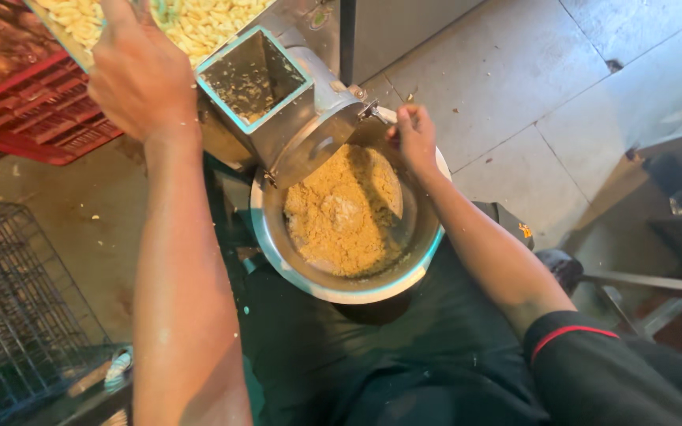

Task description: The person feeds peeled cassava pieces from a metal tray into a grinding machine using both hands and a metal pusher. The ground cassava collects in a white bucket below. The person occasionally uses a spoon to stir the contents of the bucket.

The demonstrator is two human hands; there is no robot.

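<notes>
My left hand (137, 75) reaches up to the tray of pale cut pieces (199, 20) at the top of the view, its fingers hidden over the tray's edge. Just right of it stands a metal grinder with a square feed chute (252, 75) edged in teal. Below its outlet sits a round steel bowl (278, 244) filled with yellow-brown ground paste (341, 213). My right hand (414, 134) is closed on a small metal handle at the grinder's side, above the bowl's far rim.
A red plastic crate (33, 110) stands at the upper left and a dark wire basket (9, 308) at the lower left. Grey floor tiles (515, 95) spread to the right, where metal frame legs (665, 276) stand. My dark-clothed lap lies under the bowl.
</notes>
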